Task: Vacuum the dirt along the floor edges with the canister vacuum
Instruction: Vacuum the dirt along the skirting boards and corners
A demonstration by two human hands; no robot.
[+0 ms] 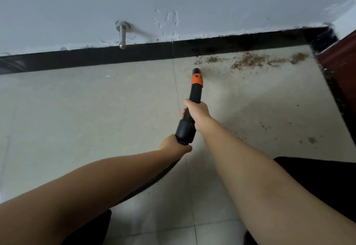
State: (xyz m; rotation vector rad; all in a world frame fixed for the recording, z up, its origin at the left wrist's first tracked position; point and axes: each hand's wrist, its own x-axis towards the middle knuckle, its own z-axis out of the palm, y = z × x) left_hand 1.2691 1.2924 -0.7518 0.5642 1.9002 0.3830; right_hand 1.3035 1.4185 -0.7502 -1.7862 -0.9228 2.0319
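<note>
A black vacuum wand (193,100) with an orange collar points at the floor, its nozzle tip (196,70) just short of the black skirting. My right hand (196,110) grips the wand's middle. My left hand (174,146) grips its rear end, where the ribbed black hose (154,183) joins and runs back under my left arm. Brown dirt (248,61) lies scattered along the floor edge, to the right of the nozzle, up to the corner. The canister itself is out of view.
A metal door stopper (122,34) sticks out of the white wall above the black skirting (96,59). A dark red door or panel (341,63) stands at the right corner. Small specks (310,139) dot the beige tiles at right.
</note>
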